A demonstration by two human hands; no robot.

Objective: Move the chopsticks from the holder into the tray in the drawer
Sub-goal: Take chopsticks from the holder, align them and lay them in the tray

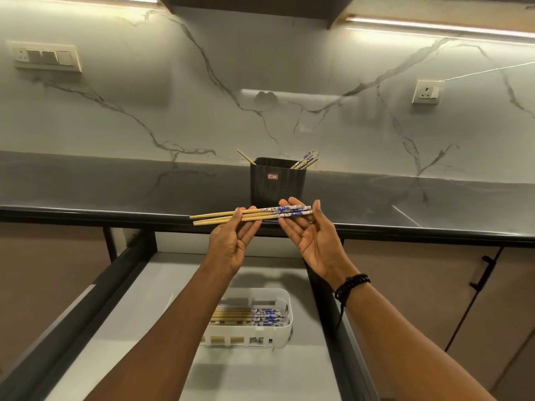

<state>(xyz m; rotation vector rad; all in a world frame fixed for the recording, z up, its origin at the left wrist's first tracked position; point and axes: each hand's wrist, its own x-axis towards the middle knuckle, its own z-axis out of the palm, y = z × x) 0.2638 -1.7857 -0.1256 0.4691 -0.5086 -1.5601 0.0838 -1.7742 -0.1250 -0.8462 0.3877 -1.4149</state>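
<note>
A small bundle of wooden chopsticks (220, 217) with blue-and-white patterned ends lies level between both hands, in front of the black holder (277, 180). My left hand (230, 246) grips the bare wooden part with its fingertips. My right hand (309, 234) is palm up, its fingertips at the patterned ends. Several more chopsticks (305, 160) lean inside the holder on the counter. Below, a white tray (285, 328) in the open drawer (121, 328) holds several chopsticks (260, 315) lying flat.
The dark counter edge (86, 215) runs across just behind my hands. Wall sockets (46, 57) sit on the marble backsplash. Closed cabinet doors with a black handle (482, 273) flank the drawer on the right.
</note>
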